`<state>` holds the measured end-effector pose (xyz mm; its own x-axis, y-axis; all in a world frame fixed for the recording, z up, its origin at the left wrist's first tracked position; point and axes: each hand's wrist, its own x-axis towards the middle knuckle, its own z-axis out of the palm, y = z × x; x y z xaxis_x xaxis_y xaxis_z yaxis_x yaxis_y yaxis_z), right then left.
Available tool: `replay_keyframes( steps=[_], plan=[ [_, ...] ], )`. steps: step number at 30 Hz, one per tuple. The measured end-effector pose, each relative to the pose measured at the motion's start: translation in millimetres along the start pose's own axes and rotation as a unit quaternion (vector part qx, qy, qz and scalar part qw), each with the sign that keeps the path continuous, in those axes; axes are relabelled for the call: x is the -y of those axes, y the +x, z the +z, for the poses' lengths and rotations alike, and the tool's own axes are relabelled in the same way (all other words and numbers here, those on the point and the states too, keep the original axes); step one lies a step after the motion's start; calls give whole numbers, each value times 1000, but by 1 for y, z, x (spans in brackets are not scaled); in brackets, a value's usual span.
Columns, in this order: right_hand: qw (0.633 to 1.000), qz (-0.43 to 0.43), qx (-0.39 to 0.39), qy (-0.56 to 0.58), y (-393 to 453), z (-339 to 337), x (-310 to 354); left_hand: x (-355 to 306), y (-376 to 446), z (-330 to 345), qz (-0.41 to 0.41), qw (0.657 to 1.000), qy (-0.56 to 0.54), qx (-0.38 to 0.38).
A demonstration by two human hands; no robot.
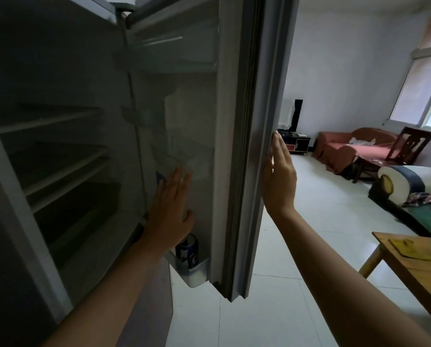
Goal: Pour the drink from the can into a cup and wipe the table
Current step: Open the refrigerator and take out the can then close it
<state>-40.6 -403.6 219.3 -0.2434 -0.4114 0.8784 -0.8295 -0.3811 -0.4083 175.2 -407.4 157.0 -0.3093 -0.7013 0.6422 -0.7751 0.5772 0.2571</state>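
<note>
Blue can (187, 251) stood upright in the door's (237, 146) bottom bin (196, 271), at its outer end.
Left hand (170, 211) hovered above, grip wide and empty; right hand (279, 179), fingers straight, pressed the door's edge. The can was probably light, rigid, cold and slick; best gripped round its middle.

Both bare arms are stretched forward. The left hand (170, 209) is held flat, fingers (178, 180) straight and together (thumb spread aside). The right hand (279, 181) is raised edge-on, fingers extended upward, wrist slightly bent.
</note>
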Motion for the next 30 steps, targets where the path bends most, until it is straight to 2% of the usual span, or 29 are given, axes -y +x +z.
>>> replay_keyframes(
  steps=[13, 19, 30],
  plan=[
    [994, 51, 96, -3, 15, 8, -67, -21, 42, 44, 40, 999, 10, 7],
    [988, 92, 120, 18, 30, 14, -96, -31, 62, 60, 58, 998, 14, 9],
    [984, 102, 142, 28, 54, 20, -127, -44, 87, 80, 49, 998, 30, 19]
  ],
)
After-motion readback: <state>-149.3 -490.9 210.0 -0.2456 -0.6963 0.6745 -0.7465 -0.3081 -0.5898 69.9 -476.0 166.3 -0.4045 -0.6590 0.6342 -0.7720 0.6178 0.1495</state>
